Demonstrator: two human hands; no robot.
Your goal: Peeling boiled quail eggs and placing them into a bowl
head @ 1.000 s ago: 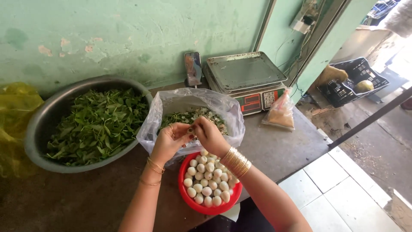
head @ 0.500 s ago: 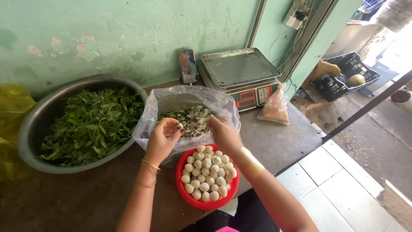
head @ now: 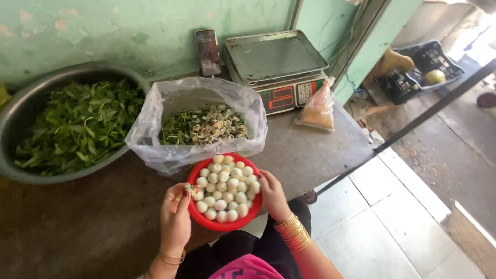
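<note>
Head view, only one I have. Red bowl point(head: 225, 223) of peeled white quail eggs point(head: 226, 188) sits at the near edge of the surface point(head: 310, 150), partly overhanging it toward me. Left hand point(head: 174, 219) has its fingers pinched together on one small egg point(head: 189, 190) with bits of shell on it, held at the bowl's left rim. Right hand point(head: 272, 197) is curled against the bowl's right rim, touching it; I cannot tell whether it grips.

Handling, my judgement: the eggs are light, soft, slick and easily split, so fingertip pinch only. The bowl is stiff plastic, best taken at the rim from both sides.

Against the frame half a second back: both hands were up at the clear plastic bag point(head: 196, 101) of shells and greens; now they are down at the bowl.
</note>
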